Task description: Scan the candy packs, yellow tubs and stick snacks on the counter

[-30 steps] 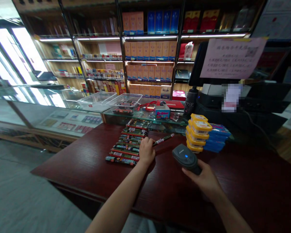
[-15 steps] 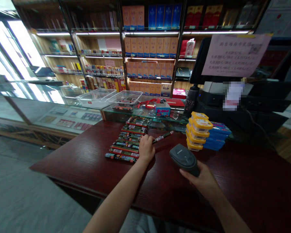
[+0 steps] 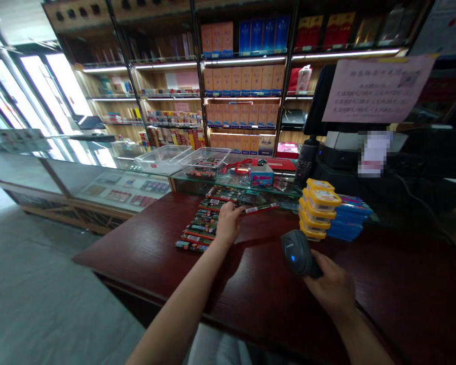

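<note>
My left hand [image 3: 228, 223] is closed on one long thin red-and-green packet [image 3: 259, 208], which sticks out to the right over the dark red wooden counter [image 3: 144, 253]. Just left of that hand lies a row of several like packets [image 3: 202, 223], side by side. My right hand [image 3: 332, 286] grips a dark handheld barcode scanner [image 3: 297, 252] with a small blue light, its head tilted toward the left hand.
A stack of yellow-lidded tubs [image 3: 319, 205] and blue packs [image 3: 350, 218] stands right of the scanner. Behind are a glass display case [image 3: 110, 172] with clear trays [image 3: 205, 158], a till with a monitor and pink notice [image 3: 376, 88], and lit shelves of boxes [image 3: 243, 81].
My left hand has moved farther up the row with the packet, which now lies flatter. The scanner has turned more upright and shifted right. The view has shifted a little.
</note>
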`<act>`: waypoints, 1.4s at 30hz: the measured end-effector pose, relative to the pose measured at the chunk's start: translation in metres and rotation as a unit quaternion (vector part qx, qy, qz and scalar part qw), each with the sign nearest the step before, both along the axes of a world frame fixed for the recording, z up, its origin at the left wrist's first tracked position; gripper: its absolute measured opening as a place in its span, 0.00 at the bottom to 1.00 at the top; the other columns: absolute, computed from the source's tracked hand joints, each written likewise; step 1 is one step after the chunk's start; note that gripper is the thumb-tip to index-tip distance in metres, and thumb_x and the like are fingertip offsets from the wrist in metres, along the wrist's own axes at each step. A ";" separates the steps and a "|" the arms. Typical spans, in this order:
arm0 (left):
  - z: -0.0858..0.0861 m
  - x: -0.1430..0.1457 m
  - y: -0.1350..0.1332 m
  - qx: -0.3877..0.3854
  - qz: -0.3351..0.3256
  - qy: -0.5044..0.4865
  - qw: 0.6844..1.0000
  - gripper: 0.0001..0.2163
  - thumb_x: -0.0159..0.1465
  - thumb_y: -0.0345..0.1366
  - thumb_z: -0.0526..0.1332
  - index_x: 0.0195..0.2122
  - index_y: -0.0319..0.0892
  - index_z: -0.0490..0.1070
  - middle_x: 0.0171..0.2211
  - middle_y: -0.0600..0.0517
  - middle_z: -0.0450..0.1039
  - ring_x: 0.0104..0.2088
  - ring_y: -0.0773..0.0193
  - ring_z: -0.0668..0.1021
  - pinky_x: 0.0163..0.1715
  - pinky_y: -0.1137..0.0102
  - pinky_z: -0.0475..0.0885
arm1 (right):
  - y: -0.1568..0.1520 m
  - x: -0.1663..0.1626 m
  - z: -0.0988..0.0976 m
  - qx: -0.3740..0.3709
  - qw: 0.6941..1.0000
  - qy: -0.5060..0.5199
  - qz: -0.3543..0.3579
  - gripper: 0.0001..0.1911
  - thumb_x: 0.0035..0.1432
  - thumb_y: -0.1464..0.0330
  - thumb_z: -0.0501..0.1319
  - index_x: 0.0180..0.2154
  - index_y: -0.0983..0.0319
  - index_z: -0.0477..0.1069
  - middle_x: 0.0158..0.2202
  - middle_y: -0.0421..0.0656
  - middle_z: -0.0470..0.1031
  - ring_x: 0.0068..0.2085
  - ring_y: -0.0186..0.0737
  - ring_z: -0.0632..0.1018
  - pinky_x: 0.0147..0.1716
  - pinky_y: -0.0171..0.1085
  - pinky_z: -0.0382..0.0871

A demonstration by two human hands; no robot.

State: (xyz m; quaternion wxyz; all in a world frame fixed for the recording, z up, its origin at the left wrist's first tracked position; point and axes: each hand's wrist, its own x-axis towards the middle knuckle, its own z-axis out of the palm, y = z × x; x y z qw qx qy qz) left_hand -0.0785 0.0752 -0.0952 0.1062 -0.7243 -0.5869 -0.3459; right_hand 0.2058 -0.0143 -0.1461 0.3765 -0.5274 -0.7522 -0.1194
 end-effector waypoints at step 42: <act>-0.009 -0.031 0.008 -0.087 -0.056 0.037 0.994 0.18 0.58 0.29 0.56 0.50 0.42 0.72 0.45 0.45 0.70 0.48 0.57 0.70 0.52 0.61 0.65 | 0.000 -0.003 0.004 -0.090 0.996 0.006 -0.002 0.17 0.52 0.66 0.57 0.45 0.60 0.71 0.43 0.45 0.78 0.40 0.44 0.79 0.36 0.39 0.70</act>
